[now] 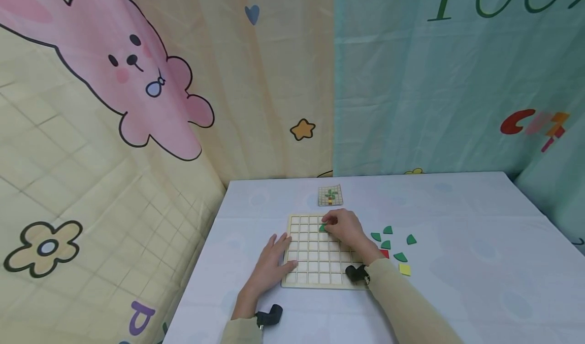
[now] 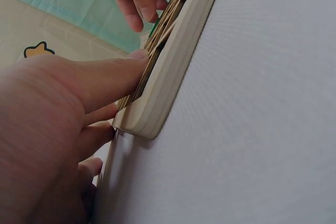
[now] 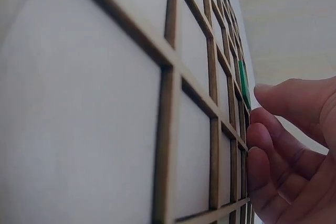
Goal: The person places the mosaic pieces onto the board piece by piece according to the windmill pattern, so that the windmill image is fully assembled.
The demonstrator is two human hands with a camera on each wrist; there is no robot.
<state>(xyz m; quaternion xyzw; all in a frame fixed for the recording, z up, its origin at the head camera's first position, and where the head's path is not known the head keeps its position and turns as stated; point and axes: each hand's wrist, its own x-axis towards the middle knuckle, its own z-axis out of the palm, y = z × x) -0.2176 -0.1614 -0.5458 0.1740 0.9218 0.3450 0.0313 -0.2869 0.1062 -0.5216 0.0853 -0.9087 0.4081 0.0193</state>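
Observation:
A pale wooden grid board (image 1: pixel 307 268) with square cells lies on the table. My left hand (image 1: pixel 270 263) rests at its left edge, fingers spread, thumb over the rim; in the left wrist view the thumb (image 2: pixel 113 80) lies on the frame near a rounded corner. Towards the far side of the grid sits a green quarter-round piece (image 1: pixel 322 227). Over it is my right hand (image 1: pixel 345 227), fingers loosely bent. In the right wrist view the thumb (image 3: pixel 283 95) is right beside the green piece (image 3: pixel 244 85), and the other fingertips are close to the grid.
Behind the board lies a small pattern card (image 1: pixel 330 195) with a coloured design. Right of the board are several loose green quarter-round pieces (image 1: pixel 411 239), a red piece (image 1: pixel 384 253) partly hidden by the right wrist, and a yellow square (image 1: pixel 404 269). Curtains hang behind the table.

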